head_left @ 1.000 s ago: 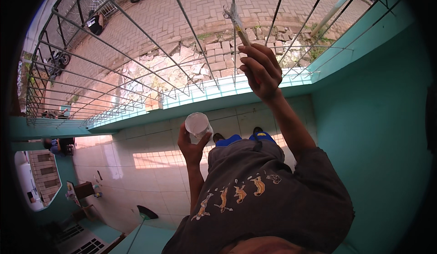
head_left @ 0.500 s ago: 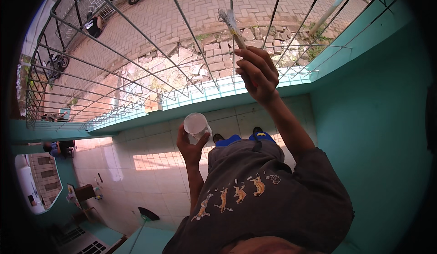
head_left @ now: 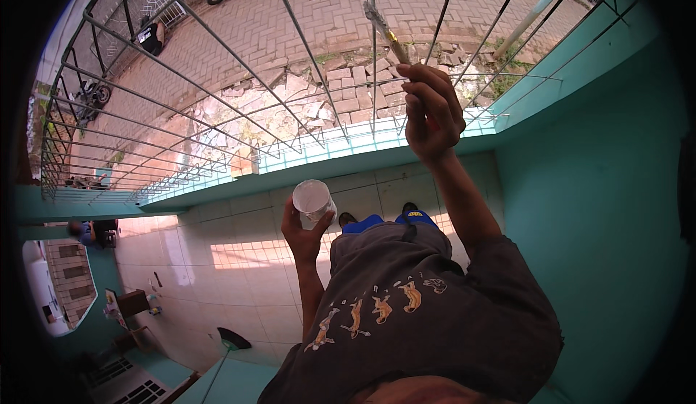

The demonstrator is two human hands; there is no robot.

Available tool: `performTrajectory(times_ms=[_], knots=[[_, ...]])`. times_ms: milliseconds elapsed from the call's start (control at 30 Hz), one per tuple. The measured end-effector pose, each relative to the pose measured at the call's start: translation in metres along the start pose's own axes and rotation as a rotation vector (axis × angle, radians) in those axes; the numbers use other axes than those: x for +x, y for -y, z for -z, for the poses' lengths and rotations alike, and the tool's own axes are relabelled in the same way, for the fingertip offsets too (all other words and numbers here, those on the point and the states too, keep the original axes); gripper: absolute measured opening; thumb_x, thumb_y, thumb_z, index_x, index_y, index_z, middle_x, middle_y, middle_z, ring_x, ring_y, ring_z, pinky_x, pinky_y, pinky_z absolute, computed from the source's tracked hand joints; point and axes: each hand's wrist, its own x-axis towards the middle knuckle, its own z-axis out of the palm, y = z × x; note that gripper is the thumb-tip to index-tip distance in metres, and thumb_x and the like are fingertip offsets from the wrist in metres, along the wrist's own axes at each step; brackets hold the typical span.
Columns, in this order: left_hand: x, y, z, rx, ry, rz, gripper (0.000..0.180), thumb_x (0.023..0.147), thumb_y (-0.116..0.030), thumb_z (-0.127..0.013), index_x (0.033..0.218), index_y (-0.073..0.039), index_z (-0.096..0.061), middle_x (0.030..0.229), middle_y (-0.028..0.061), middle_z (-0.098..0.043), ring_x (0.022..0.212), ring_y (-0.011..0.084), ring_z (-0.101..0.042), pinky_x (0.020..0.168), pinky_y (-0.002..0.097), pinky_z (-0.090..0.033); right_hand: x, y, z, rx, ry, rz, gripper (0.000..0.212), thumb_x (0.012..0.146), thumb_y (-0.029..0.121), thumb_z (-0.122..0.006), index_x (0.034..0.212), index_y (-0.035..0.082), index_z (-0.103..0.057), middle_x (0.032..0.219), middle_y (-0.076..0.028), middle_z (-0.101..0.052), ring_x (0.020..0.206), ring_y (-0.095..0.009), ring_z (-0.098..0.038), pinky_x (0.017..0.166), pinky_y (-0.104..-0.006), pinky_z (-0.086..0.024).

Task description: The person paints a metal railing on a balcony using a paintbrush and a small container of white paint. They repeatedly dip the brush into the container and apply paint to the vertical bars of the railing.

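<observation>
My right hand [head_left: 435,110] is raised toward the metal bars, its fingers closed round the handle of a paintbrush [head_left: 392,38]. The brush tilts up and left, and its grey-coated bristles lie by an upright bar of the window grille [head_left: 374,71]; I cannot tell whether they touch. Lower down, in front of my body, my left hand [head_left: 304,234] grips a white plastic tub [head_left: 313,200] from the side, thumb and fingers on opposite sides. The tub's top faces up; what is inside is hard to make out.
A teal ledge [head_left: 312,154] runs below the grille, with a small block [head_left: 244,160] on it. A teal wall [head_left: 587,208] stands at my right. Behind on the tiled floor [head_left: 239,288] lies a broom [head_left: 233,339]. A person [head_left: 150,38] and motorbikes are outside; another person [head_left: 93,235] is far left.
My right hand with the paintbrush has shifted slightly right and up, bringing the bristles to the upright bar. My left hand and the tub stay in place.
</observation>
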Motion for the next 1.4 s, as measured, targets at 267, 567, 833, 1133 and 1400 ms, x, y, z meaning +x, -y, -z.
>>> performTrajectory(times_ms=[267, 567, 833, 1133, 1400], knots=[[-0.001, -0.002, 0.001, 0.007, -0.004, 0.002, 0.069, 0.067, -0.012, -0.09, 0.127, -0.004, -0.056, 0.118, 0.0113, -0.065, 0.113, 0.0247, -0.06, 0.101, 0.0405, -0.045, 0.013, -0.011, -0.001, -0.022, -0.059, 0.024, 0.014, 0.088, 0.003, -0.068, 0.099, -0.001, -0.061, 0.102, -0.016, -0.07, 0.09, -0.03, -0.069, 0.073, -0.0367, -0.058], [0.001, -0.003, 0.0, 0.026, 0.0, -0.017, 0.068, 0.066, -0.011, -0.091, 0.125, -0.003, -0.057, 0.116, 0.0112, -0.065, 0.112, 0.0236, -0.061, 0.099, 0.0394, -0.046, 0.031, -0.017, 0.013, -0.031, -0.121, 0.028, 0.01, 0.092, 0.0, -0.062, 0.101, -0.004, -0.059, 0.103, -0.022, -0.069, 0.092, -0.031, -0.067, 0.073, -0.037, -0.056], [0.005, -0.008, -0.007, 0.029, 0.066, -0.03, 0.069, 0.068, -0.015, -0.09, 0.126, -0.002, -0.055, 0.117, 0.0106, -0.064, 0.113, 0.0233, -0.06, 0.1, 0.0396, -0.045, 0.016, 0.005, -0.008, -0.008, 0.124, 0.125, 0.025, 0.078, 0.009, -0.079, 0.094, 0.002, -0.062, 0.108, -0.013, -0.07, 0.095, -0.032, -0.068, 0.073, -0.0379, -0.059], [0.002, -0.003, -0.004, 0.015, 0.031, -0.012, 0.068, 0.067, -0.013, -0.09, 0.125, -0.003, -0.056, 0.116, 0.0101, -0.064, 0.112, 0.0225, -0.06, 0.1, 0.039, -0.045, 0.027, -0.015, 0.005, -0.093, -0.036, 0.066, 0.015, 0.087, 0.005, -0.07, 0.098, 0.0, -0.062, 0.106, -0.015, -0.07, 0.095, -0.032, -0.068, 0.076, -0.0388, -0.057], [0.002, -0.005, -0.006, -0.003, 0.026, -0.022, 0.068, 0.067, -0.013, -0.09, 0.125, -0.003, -0.056, 0.116, 0.0106, -0.065, 0.113, 0.0228, -0.06, 0.1, 0.0393, -0.045, 0.023, 0.002, -0.005, -0.027, 0.078, 0.106, 0.025, 0.076, 0.003, -0.077, 0.095, 0.002, -0.061, 0.105, -0.015, -0.07, 0.093, -0.032, -0.068, 0.072, -0.038, -0.058]])
